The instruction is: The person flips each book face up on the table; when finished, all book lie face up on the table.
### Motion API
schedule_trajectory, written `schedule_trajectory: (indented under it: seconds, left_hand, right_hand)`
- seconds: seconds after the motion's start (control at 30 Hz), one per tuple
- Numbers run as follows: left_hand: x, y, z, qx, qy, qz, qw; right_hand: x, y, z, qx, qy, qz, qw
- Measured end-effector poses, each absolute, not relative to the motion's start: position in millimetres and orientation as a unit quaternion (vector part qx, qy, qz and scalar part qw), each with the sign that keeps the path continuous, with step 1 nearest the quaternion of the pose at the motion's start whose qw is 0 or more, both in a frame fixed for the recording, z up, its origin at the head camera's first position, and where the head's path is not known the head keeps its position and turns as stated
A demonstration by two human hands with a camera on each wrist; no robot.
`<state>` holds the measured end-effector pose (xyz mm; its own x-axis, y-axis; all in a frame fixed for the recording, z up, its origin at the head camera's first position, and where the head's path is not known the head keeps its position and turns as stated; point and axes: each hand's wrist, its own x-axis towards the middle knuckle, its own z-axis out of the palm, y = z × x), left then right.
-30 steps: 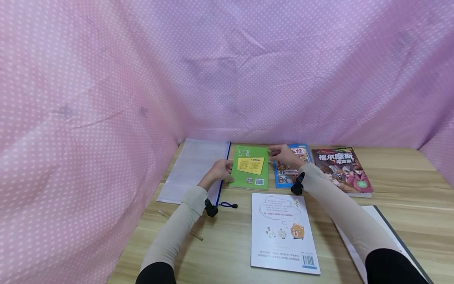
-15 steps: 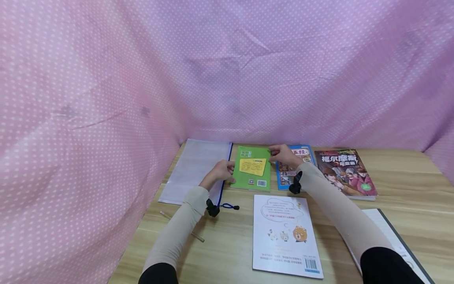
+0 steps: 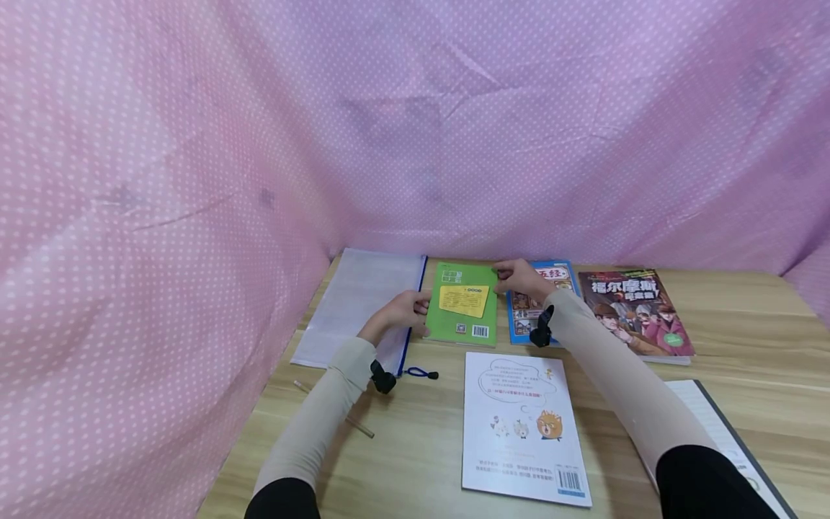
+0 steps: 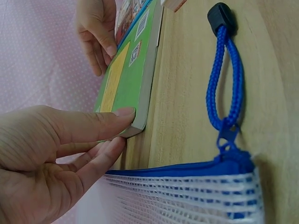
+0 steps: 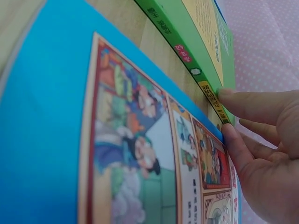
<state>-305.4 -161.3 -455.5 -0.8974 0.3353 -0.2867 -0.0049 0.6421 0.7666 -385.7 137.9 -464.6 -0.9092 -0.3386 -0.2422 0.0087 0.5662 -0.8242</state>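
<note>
Two edges of your green book (image 3: 462, 304) got pinched: left hand (image 3: 400, 313) mesh pouch (image 3: 363, 299) side, right hand (image 3: 524, 280) opposite. Probably was light, stiffish, slick, so good grab.

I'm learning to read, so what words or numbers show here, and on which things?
"福尔摩斯": on the dark comic book.
"五经": on the blue book.
Too small or blurred: the rest of both covers, the green book's back and spine, the white book's back, and any marks on the white sheet.
</note>
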Motion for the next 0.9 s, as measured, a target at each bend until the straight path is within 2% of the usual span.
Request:
schedule_trajectory:
  seconds: [0.9]
  left_hand:
    - [-301.4,-159.0,-453.9,0.09,0.892,0.4,0.192]
  right_hand:
    - [-382.5,139.7,-466.4,-0.106,0.855,-0.471,0.189]
